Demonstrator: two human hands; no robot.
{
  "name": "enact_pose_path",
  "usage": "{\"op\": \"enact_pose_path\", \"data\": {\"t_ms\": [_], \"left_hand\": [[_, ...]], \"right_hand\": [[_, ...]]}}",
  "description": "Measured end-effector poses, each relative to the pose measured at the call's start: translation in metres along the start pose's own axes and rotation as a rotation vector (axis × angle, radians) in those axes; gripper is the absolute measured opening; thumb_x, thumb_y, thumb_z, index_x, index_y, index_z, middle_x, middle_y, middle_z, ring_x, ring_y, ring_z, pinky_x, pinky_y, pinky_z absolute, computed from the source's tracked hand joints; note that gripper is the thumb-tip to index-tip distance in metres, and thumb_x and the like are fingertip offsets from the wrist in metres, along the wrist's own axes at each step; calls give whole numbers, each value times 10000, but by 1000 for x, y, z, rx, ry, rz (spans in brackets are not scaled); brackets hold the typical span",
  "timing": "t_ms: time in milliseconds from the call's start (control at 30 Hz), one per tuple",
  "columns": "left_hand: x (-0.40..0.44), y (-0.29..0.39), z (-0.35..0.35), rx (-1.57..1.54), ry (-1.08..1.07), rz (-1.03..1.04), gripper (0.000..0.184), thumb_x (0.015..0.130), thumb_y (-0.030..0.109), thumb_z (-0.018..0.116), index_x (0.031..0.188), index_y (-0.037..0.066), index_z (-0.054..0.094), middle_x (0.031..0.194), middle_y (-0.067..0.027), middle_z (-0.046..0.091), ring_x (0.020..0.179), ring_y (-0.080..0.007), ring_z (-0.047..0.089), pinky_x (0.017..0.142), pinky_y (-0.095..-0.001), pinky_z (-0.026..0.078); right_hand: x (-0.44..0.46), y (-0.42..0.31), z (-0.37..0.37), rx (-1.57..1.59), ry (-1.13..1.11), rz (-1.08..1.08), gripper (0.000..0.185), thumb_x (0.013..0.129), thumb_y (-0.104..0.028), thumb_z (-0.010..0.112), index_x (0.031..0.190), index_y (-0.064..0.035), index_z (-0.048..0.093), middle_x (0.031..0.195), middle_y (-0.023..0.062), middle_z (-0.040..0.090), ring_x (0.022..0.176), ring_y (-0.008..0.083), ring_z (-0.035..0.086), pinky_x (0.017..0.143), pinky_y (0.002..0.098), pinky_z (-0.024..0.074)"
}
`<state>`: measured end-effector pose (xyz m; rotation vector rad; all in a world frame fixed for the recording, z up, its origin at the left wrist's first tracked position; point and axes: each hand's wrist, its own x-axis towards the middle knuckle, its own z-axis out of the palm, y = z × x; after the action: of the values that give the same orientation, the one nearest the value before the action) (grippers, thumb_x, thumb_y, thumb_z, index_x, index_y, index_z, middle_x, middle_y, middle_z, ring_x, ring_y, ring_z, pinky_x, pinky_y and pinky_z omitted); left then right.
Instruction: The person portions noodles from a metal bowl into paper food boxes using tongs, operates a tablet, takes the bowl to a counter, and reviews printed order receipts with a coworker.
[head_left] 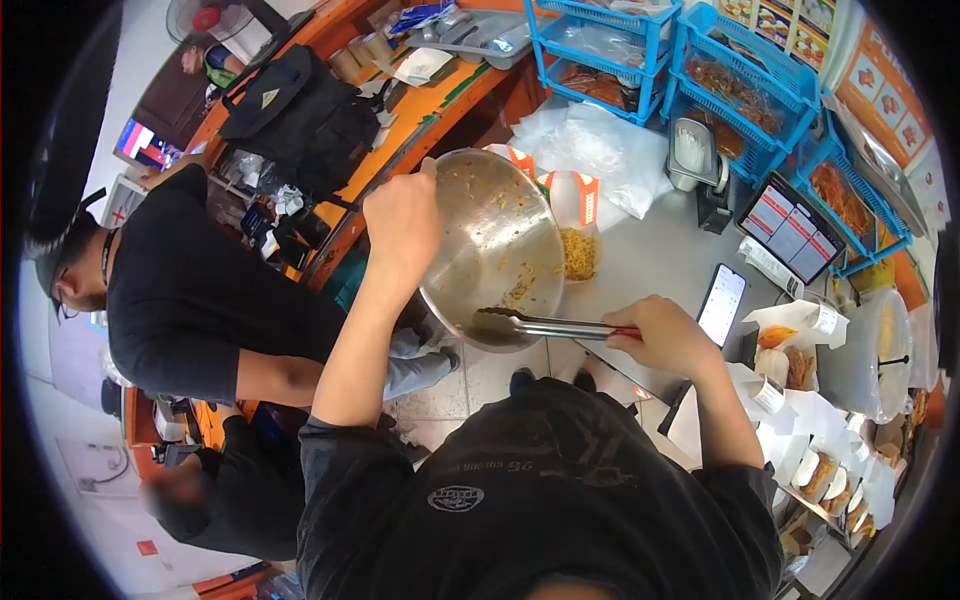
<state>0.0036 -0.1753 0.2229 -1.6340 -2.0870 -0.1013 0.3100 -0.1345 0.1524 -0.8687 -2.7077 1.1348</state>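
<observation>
The left hand [402, 225] had its fingers clamped on the rim of a tilted steel mixing bowl [495, 225]; the right hand [658, 335] gripped tongs [565, 328] — their head at the bowl's near side. Beside the bowl showed yellow food [580, 255] — and, farther right, a smartphone [722, 300].

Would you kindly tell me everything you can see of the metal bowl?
The bowl is round, wide and shiny silver, perhaps steel, with a plain rim. It is tilted by the counter, its inside facing the camera, with yellowish-brown food bits clinging to it. The left hand grips its rim; tongs in the right hand overlap its lower part, though contact is unclear.
</observation>
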Motion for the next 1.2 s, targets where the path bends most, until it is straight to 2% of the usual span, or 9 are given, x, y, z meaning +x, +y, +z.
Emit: {"op": "enact_pose_path", "data": {"t_ms": [167,267,367,467,567,767,867,967,1200], "left_hand": [[2,11,-7,-15,-1,22,318,738,9,559,1045,0,641,666,-179,641,644,-325,667,581,-402,529],[5,15,0,-9,-9,37,328,732,12,559,1050,0,643,669,-181,641,646,-327,667,581,-402,529],[7,19,-1,-26,-3,45,321,732,12,557,1041,0,645,669,-182,641,646,-330,666,581,-404,529],[10,23,0,-7,-21,52,314,731,16,562,1034,1,645,667,-181,641,646,-335,664,585,-410,529],[12,25,-5,-24,-51,40,286,731,15,563,1005,3,646,674,-181,642,660,-339,665,598,-417,529],[8,24,7,-43,-58,31,216,735,7,558,933,3,641,700,-179,647,697,-346,666,619,-423,529],[9,24,10,-54,-97,25,175,730,4,560,887,0,638,708,-179,647,700,-350,665,622,-423,530],[10,26,14,-66,-96,35,135,724,7,570,843,3,634,713,-183,645,705,-353,664,626,-420,531],[11,18,29,-74,-121,37,76,725,26,589,783,19,639,728,-184,650,720,-347,668,647,-424,534]], "right_hand": [[9,48,22,-162,249,169,139,789,-149,657,902,-68,669,717,154,633,682,356,601,638,434,461],[11,56,31,-231,444,174,163,782,-157,665,922,-73,668,736,160,628,703,355,604,646,433,465],[0,44,28,-122,395,147,199,771,-166,675,949,-76,664,761,161,629,720,355,606,652,431,467],[-13,32,28,-26,240,79,210,764,-164,680,950,-69,658,764,159,631,717,357,606,652,430,468],[-11,46,43,-72,250,71,203,769,-151,672,950,-61,652,777,160,632,716,363,603,652,435,466],[-1,48,63,-125,518,301,187,795,-154,643,963,-73,657,802,163,639,765,360,622,679,448,483],[-8,38,61,-16,442,229,183,787,-141,645,954,-65,649,788,165,631,751,363,619,664,450,486],[-4,43,77,-59,341,161,187,783,-134,647,956,-63,648,777,165,625,734,359,618,655,452,486],[4,58,95,-167,496,297,189,786,-131,646,961,-64,625,749,156,605,711,356,619,631,447,486]]}}
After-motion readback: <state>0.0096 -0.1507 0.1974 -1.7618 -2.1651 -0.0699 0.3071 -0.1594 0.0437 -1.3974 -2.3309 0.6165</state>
